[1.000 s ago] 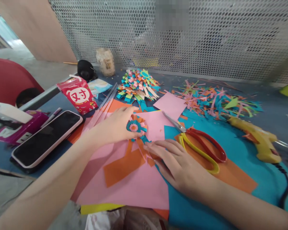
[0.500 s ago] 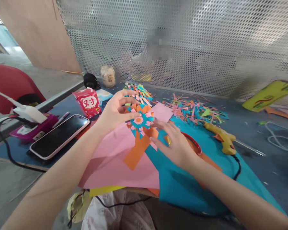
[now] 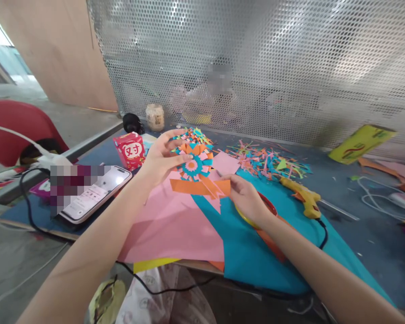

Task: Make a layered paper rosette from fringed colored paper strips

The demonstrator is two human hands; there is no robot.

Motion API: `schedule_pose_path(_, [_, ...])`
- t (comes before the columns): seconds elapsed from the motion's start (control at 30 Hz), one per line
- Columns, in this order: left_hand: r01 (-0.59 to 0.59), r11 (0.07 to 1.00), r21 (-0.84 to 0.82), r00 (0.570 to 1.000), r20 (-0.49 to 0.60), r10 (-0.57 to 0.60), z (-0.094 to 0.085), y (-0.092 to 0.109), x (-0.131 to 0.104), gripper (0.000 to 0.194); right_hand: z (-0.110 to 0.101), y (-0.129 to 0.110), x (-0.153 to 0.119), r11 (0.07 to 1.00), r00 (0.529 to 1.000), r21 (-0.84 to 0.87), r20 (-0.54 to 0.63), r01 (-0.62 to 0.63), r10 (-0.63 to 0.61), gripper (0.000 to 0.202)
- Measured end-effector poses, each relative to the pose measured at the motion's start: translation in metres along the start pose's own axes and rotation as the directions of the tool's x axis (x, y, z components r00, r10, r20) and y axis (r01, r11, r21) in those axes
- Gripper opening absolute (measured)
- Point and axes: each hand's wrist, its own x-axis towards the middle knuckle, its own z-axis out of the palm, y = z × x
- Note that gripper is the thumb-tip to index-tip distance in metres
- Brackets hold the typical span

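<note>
My left hand (image 3: 158,159) pinches a layered paper flower (image 3: 193,167) with orange, blue and pink fringed petals, thumb on its front near the top left edge. A pink-and-orange paper tail hangs below the flower. My right hand (image 3: 248,198) has closed its fingers on the right end of an orange paper strip (image 3: 183,186), which lies nearly level just under the flower, partly behind the tail. Beneath the right hand is a red and yellow looped object (image 3: 269,203), mostly covered. Pink paper (image 3: 172,229) and blue paper (image 3: 256,265) sheets spread below both hands.
A yellow glue gun (image 3: 303,196) rests right of the hands, its cord running down. Cut paper scraps (image 3: 263,159) heap behind. On the left are a phone (image 3: 97,193), a red packet (image 3: 131,149) and a power strip (image 3: 42,188). A perforated metal panel (image 3: 273,67) stands behind.
The orange strip has swung from a slant to nearly level, and my right hand's fingers have closed on its right end. The phone screen has lit up.
</note>
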Motion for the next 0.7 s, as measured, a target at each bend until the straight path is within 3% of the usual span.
schedule_pose_path(0.2, [0.013,1.000,-0.010,1.000,-0.022,-0.013,0.000,-0.001,0.001,0.062,-0.004,-0.003,-0.003,0.990,1.000,0.139,-0.023,0.013,-0.010,0.045])
schedule_pose_path(0.4, [0.016,1.000,-0.010,1.000,0.008,-0.016,0.002,-0.002,-0.001,0.061,-0.001,0.006,-0.003,0.998,0.998,-0.048,-0.056,-0.040,0.037,0.026])
schedule_pose_path(0.5, [0.005,0.993,-0.115,1.000,-0.006,-0.006,-0.001,0.003,-0.002,0.055,-0.002,0.014,-0.001,0.992,0.994,-0.091,-0.065,-0.088,0.083,0.027])
schedule_pose_path(0.7, [-0.067,0.913,-0.403,0.979,-0.201,-0.017,-0.004,0.015,0.003,0.030,-0.006,0.010,0.000,0.972,0.995,-0.218,-0.064,-0.084,0.072,0.023])
